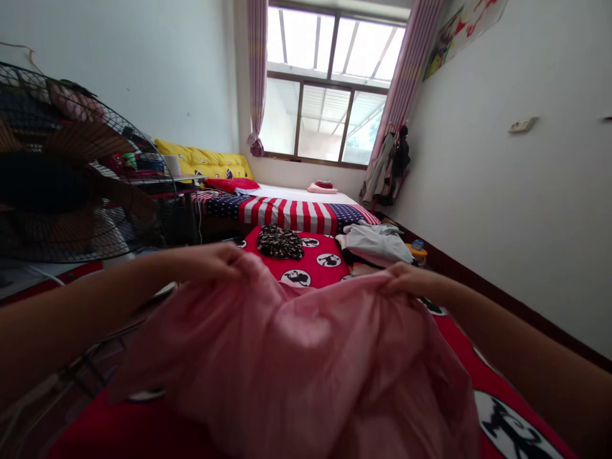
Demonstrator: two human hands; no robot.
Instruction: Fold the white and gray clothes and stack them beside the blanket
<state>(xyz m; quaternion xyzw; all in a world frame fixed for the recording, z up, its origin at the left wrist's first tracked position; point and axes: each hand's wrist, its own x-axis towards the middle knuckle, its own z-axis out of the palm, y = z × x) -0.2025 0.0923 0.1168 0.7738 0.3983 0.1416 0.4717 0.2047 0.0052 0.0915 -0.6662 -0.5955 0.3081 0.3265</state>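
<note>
A sheer pink garment (310, 357) hangs between my two hands, blurred by motion, so its exact kind is unclear. My left hand (217, 261) is closed on its upper left edge. At the upper right edge, my right hand (406, 280) pinches the same fabric. The cloth sags in the middle and spreads over a red cover (454, 344) with black-and-white round figures. Beyond it lies a folded black floral garment (280, 242). To the right of that is a pile of light grey clothes (377, 243).
A large wire-caged fan (71, 172) stands close on the left. Behind is a bed with a striped, starred cover (291, 213), a red pillow (233, 185) and a yellow cushion (205, 162). Clothes (389, 159) hang by the window. A yellow item (417, 252) sits near the right wall.
</note>
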